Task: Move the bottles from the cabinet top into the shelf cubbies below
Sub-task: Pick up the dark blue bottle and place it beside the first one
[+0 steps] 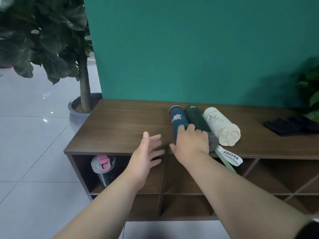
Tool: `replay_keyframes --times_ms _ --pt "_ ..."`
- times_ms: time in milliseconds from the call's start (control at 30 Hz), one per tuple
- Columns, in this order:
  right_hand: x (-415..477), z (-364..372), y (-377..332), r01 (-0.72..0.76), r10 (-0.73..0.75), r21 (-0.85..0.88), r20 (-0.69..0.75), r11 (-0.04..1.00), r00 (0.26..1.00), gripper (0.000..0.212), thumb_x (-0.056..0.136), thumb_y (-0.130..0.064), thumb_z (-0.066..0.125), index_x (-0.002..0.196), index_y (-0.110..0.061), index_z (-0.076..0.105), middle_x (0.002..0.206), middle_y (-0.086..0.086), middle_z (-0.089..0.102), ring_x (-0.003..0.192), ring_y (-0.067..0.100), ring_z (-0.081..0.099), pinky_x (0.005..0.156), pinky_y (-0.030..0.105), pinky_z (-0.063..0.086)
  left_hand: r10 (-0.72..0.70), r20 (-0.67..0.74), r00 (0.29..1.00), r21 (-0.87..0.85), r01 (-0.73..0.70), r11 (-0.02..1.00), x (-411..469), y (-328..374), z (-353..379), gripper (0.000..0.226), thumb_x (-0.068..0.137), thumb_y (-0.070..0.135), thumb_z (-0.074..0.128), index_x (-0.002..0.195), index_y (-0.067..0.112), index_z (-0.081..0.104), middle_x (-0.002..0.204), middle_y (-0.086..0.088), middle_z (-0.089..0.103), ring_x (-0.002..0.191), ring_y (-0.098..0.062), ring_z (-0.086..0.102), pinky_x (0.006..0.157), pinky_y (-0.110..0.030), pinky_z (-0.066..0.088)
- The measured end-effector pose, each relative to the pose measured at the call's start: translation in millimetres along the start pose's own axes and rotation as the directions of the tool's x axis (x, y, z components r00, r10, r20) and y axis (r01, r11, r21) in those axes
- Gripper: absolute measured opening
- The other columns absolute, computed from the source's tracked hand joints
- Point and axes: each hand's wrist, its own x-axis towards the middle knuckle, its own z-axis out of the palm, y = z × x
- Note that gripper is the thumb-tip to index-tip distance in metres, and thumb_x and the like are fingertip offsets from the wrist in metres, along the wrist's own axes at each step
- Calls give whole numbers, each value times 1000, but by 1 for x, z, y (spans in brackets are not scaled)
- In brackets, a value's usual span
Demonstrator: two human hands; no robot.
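Reaching over the cabinet top, the right hand lay across the near ends of the blue bottle and the dark green bottle, fingers curled over them, though I could not tell whether it gripped. A cream bottle lay just beside these. The left hand hovered open, holding nothing. A pink-lidded bottle stood in the upper left cubby.

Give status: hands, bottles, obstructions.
Right hand on blue bottle, grip unclear. Left hand open, empty. Three bottles lying on cabinet top. Nothing blocking.
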Motion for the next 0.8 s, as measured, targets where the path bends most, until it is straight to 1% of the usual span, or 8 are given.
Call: replay_keyframes --times_ms 67,200,300,400,533,633,733,800 --pt "3 2 -2 6 -5 -16 20 1000 1000 68 92 -50 62 144 -13 39 128 16 55 102 34 66 80 42 42 6 -11 1000 -1 -6 1000 1 -1 -3 81 77 79 28 135 33 60 148 -3 57 125 -22 62 115 -53 43" --pt "-4 -3 -2 -29 25 118 34 993 999 70 88 -42 67 144 -14 36 126 13 50 102 32 63 66 37 42 11 -49 999 -34 -12 999 -1 0 -8 79 76 77 28 130 32 63 144 -3 61 122 -22 65 112 -52 46" --pt "-23 -12 0 11 -3 214 -37 977 999 60 86 -43 63 137 -16 44 123 9 51 109 29 55 71 37 45 8 -70 997 -52 -12 999 -9 -1 -14 74 76 78 29 125 36 64 145 -3 59 125 -23 63 113 -53 45" --pt "-45 -33 0 46 -14 361 -92 931 996 62 84 -49 63 137 -20 49 122 3 54 111 23 55 76 34 47 30 -102 994 -71 -37 997 -21 -2 -19 74 77 78 28 130 38 60 151 -2 53 133 -22 55 117 -54 40" --pt "-77 -63 -5 79 -4 531 -140 844 990 61 77 -49 70 130 -25 52 115 -7 55 108 17 55 77 30 44 99 -191 977 -101 -120 988 -43 -7 -25 75 86 74 27 151 39 41 157 6 40 143 -18 43 121 -53 34" --pt "-102 -80 -8 94 -1 620 -149 779 989 62 75 -47 75 128 -28 49 110 -13 48 102 11 51 80 27 43 123 -221 967 -140 -156 978 -62 -12 -30 90 75 79 35 157 43 27 155 15 32 145 -20 40 122 -50 33" --pt "-122 -89 -13 109 -34 678 -122 727 992 66 74 -45 76 130 -32 45 114 -17 46 107 10 51 84 25 39 97 -179 979 -190 -131 973 -79 -30 -41 91 73 92 40 153 48 36 162 18 35 140 -23 51 120 -53 35" --pt "-133 -90 -18 143 -82 682 -121 717 989 66 73 -45 77 129 -33 45 113 -17 47 111 12 54 86 24 40 29 -165 986 -204 -63 977 -90 -45 -48 80 78 89 37 149 51 42 159 17 44 136 -27 57 118 -56 36"
